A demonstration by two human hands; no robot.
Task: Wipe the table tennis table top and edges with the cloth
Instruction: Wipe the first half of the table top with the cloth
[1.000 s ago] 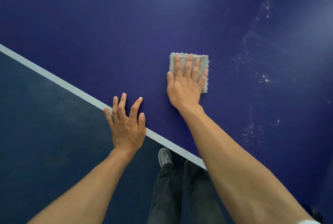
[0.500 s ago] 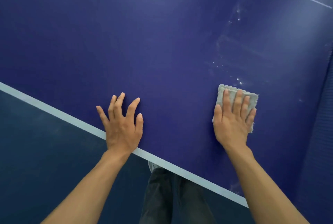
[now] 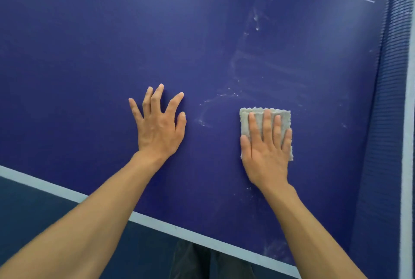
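Hands flat on the counter: left hand spread and bare, right hand pressing the cloth, seemingly soft and light, best driven under the palm.

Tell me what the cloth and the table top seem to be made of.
The cloth: likely a soft microfibre or terry textile, pale grey and matte; its surface looks fuzzy and its far edge is scalloped. The table top: a hard, rigid board with a smooth dark blue coating, semi-matte; it shows a soft sheen and streaky wipe marks. What lies under the coating cannot be told.
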